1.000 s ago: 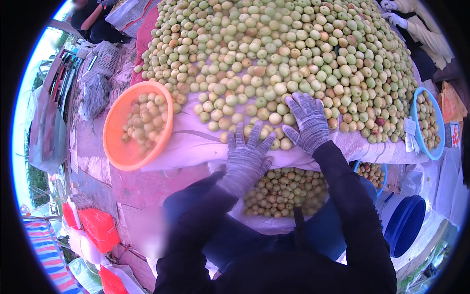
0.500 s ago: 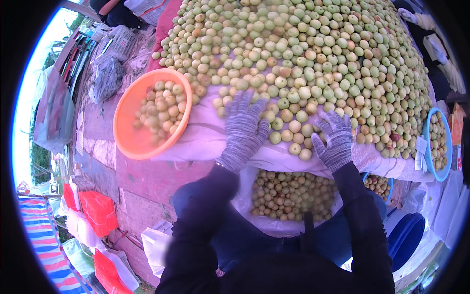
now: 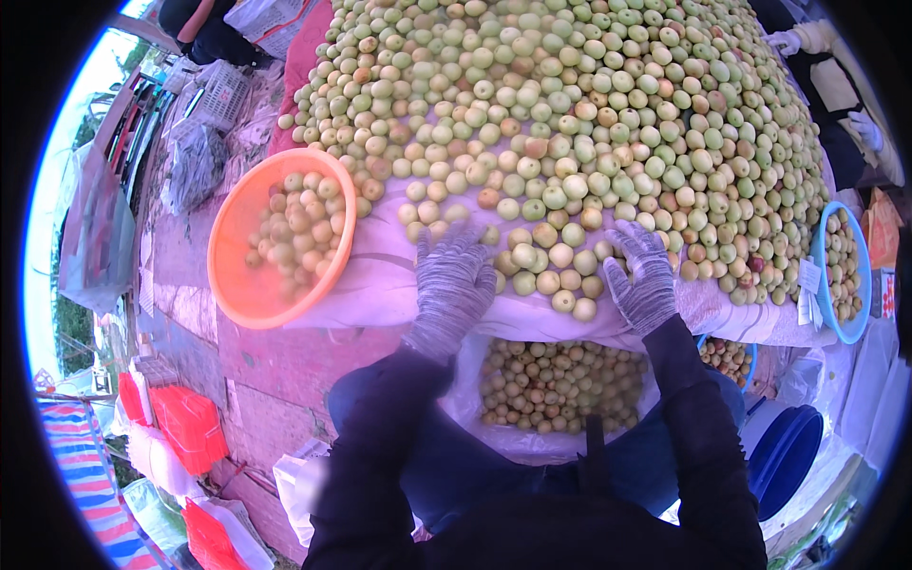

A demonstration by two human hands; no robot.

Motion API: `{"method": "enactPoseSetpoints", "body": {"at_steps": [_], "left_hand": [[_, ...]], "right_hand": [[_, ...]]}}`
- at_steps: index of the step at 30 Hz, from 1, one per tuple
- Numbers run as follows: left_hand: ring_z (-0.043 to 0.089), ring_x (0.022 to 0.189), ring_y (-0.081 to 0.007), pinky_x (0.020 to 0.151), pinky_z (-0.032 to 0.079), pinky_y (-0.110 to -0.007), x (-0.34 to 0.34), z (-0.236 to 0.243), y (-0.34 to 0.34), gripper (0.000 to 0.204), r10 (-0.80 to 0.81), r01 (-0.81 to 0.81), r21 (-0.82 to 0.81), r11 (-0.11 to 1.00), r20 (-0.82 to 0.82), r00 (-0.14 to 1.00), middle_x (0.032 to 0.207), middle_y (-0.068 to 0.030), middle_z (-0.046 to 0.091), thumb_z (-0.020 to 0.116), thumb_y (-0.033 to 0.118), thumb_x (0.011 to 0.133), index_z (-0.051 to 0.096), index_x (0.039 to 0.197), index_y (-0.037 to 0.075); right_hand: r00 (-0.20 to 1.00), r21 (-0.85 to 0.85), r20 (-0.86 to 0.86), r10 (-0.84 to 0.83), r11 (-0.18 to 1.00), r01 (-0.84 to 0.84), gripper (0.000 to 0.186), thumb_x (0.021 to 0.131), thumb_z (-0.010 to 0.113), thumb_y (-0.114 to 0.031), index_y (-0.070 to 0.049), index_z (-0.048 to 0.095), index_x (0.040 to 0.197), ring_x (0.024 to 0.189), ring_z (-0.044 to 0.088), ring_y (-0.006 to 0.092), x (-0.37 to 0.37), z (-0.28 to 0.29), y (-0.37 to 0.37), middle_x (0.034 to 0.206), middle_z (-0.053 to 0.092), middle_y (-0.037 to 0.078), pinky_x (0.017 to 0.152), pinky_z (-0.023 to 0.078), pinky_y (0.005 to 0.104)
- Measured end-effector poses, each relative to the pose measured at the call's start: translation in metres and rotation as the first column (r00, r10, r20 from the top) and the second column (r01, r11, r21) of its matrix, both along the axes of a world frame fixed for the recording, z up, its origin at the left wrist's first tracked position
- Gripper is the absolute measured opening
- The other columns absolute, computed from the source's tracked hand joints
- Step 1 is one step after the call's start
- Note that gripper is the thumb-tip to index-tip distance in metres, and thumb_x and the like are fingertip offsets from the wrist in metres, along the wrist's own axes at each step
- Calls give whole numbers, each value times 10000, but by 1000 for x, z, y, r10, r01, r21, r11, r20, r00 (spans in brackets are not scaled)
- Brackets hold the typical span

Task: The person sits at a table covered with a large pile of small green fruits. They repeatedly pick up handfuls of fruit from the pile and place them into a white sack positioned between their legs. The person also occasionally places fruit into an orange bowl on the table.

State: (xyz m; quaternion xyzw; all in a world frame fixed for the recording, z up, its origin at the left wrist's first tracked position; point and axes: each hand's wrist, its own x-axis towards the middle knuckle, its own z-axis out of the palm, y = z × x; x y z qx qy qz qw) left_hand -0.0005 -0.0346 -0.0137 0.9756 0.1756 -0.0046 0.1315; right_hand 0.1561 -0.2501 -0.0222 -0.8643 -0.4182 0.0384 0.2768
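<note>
Loose-fruit sorting appears in hand: small, round, smooth, green-to-russet fruits (image 3: 560, 256) form a loose cluster on a wrinkled pale-pink cloth (image 3: 375, 275), between the left hand (image 3: 452, 287) and right hand (image 3: 643, 279). Both, in grey-streaked knit gloves, are open, fingers extended, gripping nothing; fingertip contact is unclear. The next move probably calls for gentle, cupped guidance above the film-lined, fruit-filled container (image 3: 465, 385), since spheres roll readily.
</note>
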Motion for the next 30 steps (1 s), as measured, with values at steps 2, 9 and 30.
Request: {"method": "enactPoseSetpoints", "body": {"at_steps": [2,9,30], "left_hand": [[424,1178,-260,1030,202,-538,7,2,16,336,116,-114,-43,993,42,992,1172,-76,538,522,183,751,584,1076,124],[537,983,-270,880,367,-443,62,-2,40,246,0,-70,266,961,255,967,986,-84,609,537,113,744,611,979,101],[515,1083,-225,938,391,-346,48,45,-16,449,277,146,-755,639,404,872,1152,-106,551,654,67,740,536,1173,66]], "right_hand": [[998,21,43,-38,999,37,344,789,595,-209,-58,579,1097,1140,443,298,1,1,1,1173,516,131,1021,246,458],[1000,94,-2,-27,995,27,332,789,603,-209,-62,585,1087,1107,473,284,1,8,2,1141,539,108,1009,268,445],[-194,200,-811,552,573,794,293,858,564,-237,-132,512,1127,645,535,128,-25,60,-51,928,536,48,417,400,179]]}}
